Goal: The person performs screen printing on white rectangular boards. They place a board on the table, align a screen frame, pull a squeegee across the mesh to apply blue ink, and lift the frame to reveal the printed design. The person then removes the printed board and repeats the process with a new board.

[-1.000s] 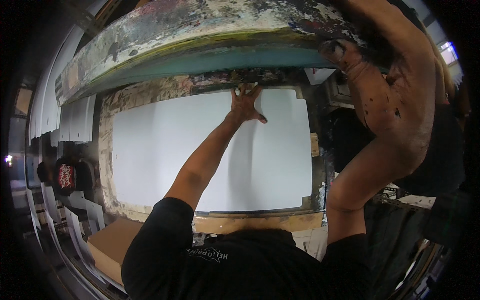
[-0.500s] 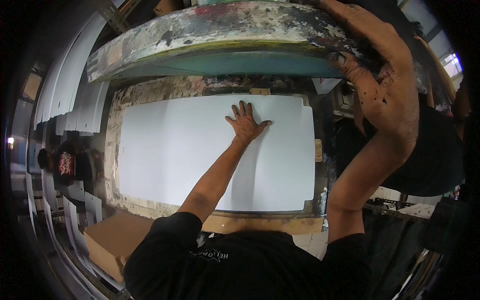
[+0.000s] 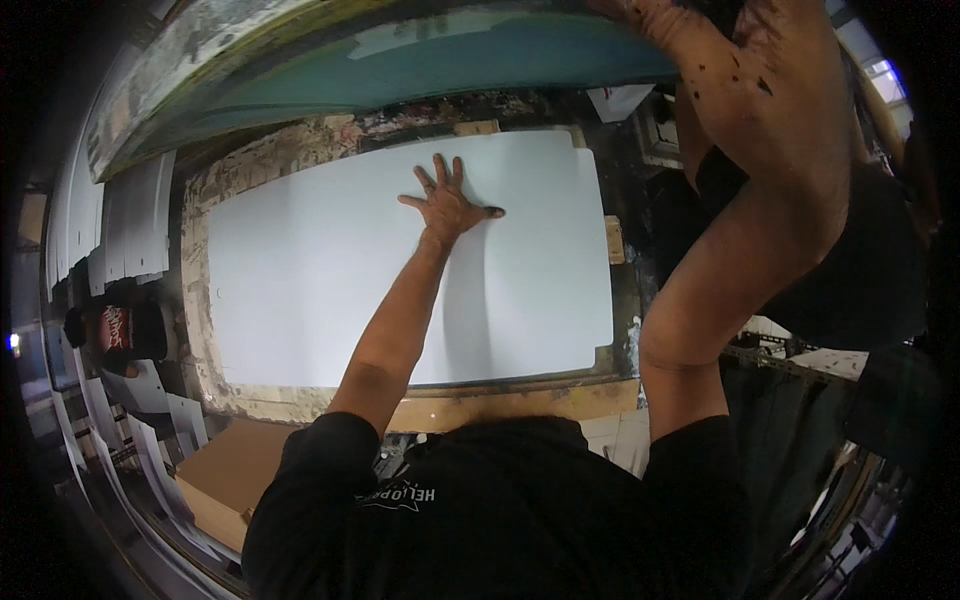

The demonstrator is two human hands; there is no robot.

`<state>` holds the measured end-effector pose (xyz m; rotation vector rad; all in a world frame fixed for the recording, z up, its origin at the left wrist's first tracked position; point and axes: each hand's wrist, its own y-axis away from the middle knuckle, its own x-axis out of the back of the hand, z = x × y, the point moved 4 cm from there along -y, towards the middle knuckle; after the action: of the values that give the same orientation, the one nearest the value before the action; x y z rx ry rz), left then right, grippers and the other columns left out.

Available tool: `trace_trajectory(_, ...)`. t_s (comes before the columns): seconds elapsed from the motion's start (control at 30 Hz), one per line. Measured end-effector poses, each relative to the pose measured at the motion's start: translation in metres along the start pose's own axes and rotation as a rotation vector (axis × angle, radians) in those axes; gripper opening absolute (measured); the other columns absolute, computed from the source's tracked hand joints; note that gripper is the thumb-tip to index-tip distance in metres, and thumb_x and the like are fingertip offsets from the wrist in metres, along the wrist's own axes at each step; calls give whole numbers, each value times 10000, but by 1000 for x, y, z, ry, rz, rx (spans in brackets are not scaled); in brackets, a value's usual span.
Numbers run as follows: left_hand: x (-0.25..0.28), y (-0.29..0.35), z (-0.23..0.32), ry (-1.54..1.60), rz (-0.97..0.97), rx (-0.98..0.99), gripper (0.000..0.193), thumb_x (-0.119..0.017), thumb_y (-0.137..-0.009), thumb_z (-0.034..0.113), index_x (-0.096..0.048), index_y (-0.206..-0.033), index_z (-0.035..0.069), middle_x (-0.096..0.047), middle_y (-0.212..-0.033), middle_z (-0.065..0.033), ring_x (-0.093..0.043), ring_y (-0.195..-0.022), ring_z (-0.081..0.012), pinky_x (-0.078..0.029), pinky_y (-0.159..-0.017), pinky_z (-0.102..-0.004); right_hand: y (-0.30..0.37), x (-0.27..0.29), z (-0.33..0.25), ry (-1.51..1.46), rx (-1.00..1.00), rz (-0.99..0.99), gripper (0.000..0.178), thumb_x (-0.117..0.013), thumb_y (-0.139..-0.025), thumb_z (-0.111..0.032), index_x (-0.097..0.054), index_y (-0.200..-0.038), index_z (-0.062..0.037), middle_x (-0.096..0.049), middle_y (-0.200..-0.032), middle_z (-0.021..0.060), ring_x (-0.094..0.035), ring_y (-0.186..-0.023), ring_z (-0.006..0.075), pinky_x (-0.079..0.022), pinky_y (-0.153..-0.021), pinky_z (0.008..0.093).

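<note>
My left hand lies palm down with spread fingers on a large white sheet, toward its upper right part. The sheet lies flat on a worn, paint-stained board. Above its far side, a screen-printing frame with teal mesh is tilted up, its thick edge blotched with old ink. My right hand, marked with dark spots, reaches up to the frame's right end. Its fingertips are cut off by the picture's upper edge; half a second ago they were wrapped round the frame.
A cardboard box stands at the lower left. White sheets hang in racks along the left, where a person in dark clothing is seen farther off. Another dark-clothed figure is close by on the right.
The screen frame and my right hand have risen, showing more of the teal mesh. The whole view has shifted a little; my left hand keeps its place on the sheet.
</note>
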<state>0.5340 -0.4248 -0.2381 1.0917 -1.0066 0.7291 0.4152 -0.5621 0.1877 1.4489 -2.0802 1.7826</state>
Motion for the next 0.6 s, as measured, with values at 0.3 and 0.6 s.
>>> trace_trajectory(0.3, -8, -6, -1, -39, -41, 19, 1379, -684, -564, 870, -74, -1612, 214, 34, -1677, -103, 77, -1502, -471, -98, -979, -878, 8, 10, 31, -53, -138, -119, 535, -641, -786, 37, -619, -1315, -41, -650, -1266, 175, -591, -1206, 299, -422, -1073, 417)
trace_trajectory(0.6, -5, 0, -7, 30, -24, 18, 1365, -701, -572, 849, -94, -1611, 204, 28, -1676, -114, 78, -1499, -483, -74, -979, -879, 13, 6, 24, 64, 148, -138, 564, -616, -796, 99, -645, -1313, -126, -671, -1272, 133, -649, -1161, 268, -488, -1036, 384)
